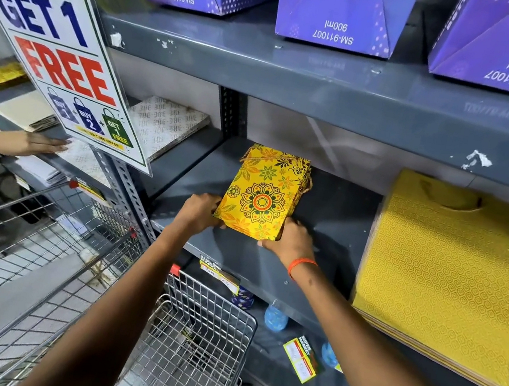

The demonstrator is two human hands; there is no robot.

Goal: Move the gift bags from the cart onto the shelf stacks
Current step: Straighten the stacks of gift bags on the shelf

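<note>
along the grey middle shelf (329,202) i am working between two uprights, with the wide stack of plain yellow patterned bags (438,279) lying flat well off to my right and a bare stretch of shelf between it and my stack. below me the wire cart (195,345) is sitting just under the shelf edge. the small stack of yellow mandala gift bags (263,194) is lying flat on the shelf, long axis running away from me toward the back wall, cord handles at the far end. i am clasping its near end from both sides: my left hand (200,212) is curling round the left corner, my right hand (292,240) is pressing the right corner, fingers closed on the edges. both hands are equally near, so i judge the coming push is going straight back, with room behind.
</note>
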